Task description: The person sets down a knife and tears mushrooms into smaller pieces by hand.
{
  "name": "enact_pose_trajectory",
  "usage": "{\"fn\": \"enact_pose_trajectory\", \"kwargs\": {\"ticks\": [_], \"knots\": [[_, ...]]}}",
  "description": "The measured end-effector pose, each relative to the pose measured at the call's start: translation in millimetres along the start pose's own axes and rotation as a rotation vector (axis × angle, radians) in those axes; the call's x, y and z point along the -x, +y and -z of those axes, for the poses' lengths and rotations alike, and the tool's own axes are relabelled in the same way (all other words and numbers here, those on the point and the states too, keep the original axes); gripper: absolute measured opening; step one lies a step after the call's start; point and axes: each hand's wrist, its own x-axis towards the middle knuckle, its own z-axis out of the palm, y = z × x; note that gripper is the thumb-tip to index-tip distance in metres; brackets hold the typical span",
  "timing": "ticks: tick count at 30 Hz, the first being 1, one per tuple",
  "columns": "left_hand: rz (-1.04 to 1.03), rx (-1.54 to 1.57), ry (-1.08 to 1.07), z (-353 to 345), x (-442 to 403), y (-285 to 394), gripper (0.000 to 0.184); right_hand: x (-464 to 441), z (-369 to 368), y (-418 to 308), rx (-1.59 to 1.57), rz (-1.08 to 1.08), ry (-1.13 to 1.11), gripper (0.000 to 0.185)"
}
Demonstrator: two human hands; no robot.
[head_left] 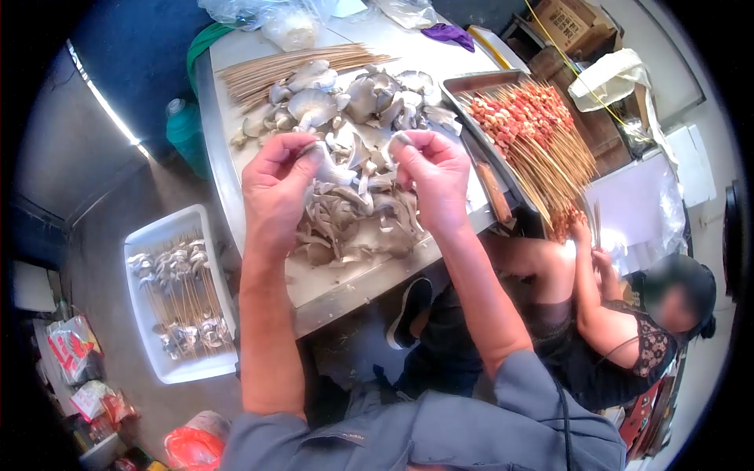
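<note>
My left hand (279,180) is closed in a pinch on a pale piece of oyster mushroom (338,173). Opposite it, my right hand (436,177) pinches another piece of oyster mushroom (389,151) between thumb and fingers. A gap separates the two hands, both held above the white table (310,290). Whole grey oyster mushrooms (314,107) are heaped just beyond my fingers. Below my hands lies a pile of torn mushroom pieces (357,224). Bare wooden skewers (306,67) lie in a bundle at the table's far side.
Right of the mushrooms are a wooden handle (495,192) and a metal tray (483,79) of meat skewers (522,118). A co-worker (613,330) sits at the right, hands near the skewer ends. On the floor at left, a white bin (184,375) holds mushroom skewers (184,282).
</note>
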Motion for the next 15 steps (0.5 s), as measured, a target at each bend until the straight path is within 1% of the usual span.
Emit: {"fn": "enact_pose_trajectory", "kwargs": {"ticks": [2, 3, 4, 5, 6, 7, 8, 9, 10, 12, 14, 15], "knots": [[-0.023, -0.004, -0.025, -3, 2, 1, 0.012, 2, -1, 4, 0.169, -0.011, -0.046, 0.031], [-0.043, -0.019, -0.064, -4, 1, 1, 0.014, 4, -1, 4, 0.199, 0.004, -0.055, 0.044], [-0.061, -0.034, -0.101, -4, 0, 1, 0.015, 5, -3, 1, 0.201, 0.003, -0.056, 0.044], [-0.061, -0.033, -0.099, -4, -1, 1, 0.015, 7, -6, -3, 0.207, 0.013, -0.026, 0.040], [-0.089, -0.110, -0.120, -3, -1, 1, 0.017, 8, -9, -6, 0.213, 0.021, 0.003, 0.035], [-0.116, -0.187, -0.142, -3, -1, 2, 0.018, 9, -11, -8, 0.213, 0.018, 0.002, 0.035], [-0.116, -0.188, -0.143, -3, -1, 2, 0.018, 10, -13, -10, 0.160, -0.031, -0.110, 0.032], [-0.167, -0.277, -0.169, -5, 0, 4, 0.020, 11, -14, -11, 0.107, -0.082, -0.220, 0.029], [-0.219, -0.366, -0.196, -6, 0, 4, 0.022, 12, -16, -12, 0.107, -0.083, -0.219, 0.029], [-0.183, -0.328, -0.189, -9, -1, -1, 0.023, 16, -21, -12, 0.130, -0.144, -0.364, 0.024], [-0.147, -0.293, -0.178, -8, 1, -4, 0.024, 17, -25, -13, 0.123, -0.129, -0.353, 0.021], [-0.141, -0.268, -0.155, -6, 3, -5, 0.023, 19, -23, -9, 0.118, -0.126, -0.311, 0.019]]}}
